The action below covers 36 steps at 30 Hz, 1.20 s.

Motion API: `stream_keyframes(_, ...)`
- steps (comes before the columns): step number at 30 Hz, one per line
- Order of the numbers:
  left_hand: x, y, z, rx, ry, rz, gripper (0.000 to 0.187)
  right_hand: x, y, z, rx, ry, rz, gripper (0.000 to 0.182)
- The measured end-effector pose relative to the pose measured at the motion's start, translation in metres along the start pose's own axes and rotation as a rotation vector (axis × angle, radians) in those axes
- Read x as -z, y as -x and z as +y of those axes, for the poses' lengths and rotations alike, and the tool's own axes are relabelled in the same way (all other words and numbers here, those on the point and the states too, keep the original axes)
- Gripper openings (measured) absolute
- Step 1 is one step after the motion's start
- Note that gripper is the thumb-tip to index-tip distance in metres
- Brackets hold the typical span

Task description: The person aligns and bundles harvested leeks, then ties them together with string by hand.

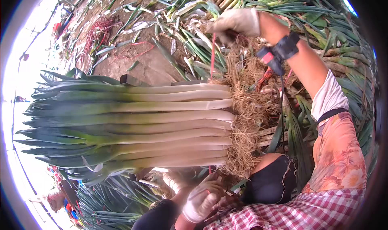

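Note:
A wide bundle of leeks lies crosswise, green leaves at the left and a mass of roots at the right. Above the roots is my gloved right hand, its fingers curled on a red string that runs down to the bundle's upper edge. Below the lower edge, my gloved left hand is closed, with a bit of red string at its fingers. A short red length also shows between that hand and the stalks. The string's path under the bundle is hidden.
Metal frame ends stick out beside the bundle. Loose leeks lie at the upper right, more leeks at the lower left. Scraps and red strings litter the ground. A pale glove-like shape is beside my left hand.

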<state>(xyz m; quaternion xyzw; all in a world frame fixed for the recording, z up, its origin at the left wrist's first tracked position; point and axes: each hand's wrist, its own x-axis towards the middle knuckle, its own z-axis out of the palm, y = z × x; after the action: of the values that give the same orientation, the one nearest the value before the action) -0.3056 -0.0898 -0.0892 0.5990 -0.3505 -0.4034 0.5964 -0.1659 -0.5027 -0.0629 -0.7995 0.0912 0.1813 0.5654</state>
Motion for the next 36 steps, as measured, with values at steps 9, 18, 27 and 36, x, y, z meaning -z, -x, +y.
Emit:
stream_keyframes(9, -0.004, -0.061, 0.080, 0.189, -0.024, 0.357, 0.028, -0.068, 0.055, -0.033, -0.069, 0.333, -0.059, 0.037)
stream_keyframes(18, 0.008, -0.222, -0.029, 0.352, 0.671, 0.672, 0.033, -0.109, 0.131, -0.039, 0.507, 0.591, -0.039, 0.030)
stream_keyframes(27, 0.007, -0.198, -0.003, 0.337, 0.121, 0.496, 0.030, -0.096, 0.063, 0.001, 0.458, 0.877, 0.076, 0.034)
stream_keyframes(36, 0.009, -0.160, 0.013, 0.283, 1.067, 0.338, 0.037, -0.129, 0.114, 0.021, 0.093, 0.466, -0.271, 0.029)
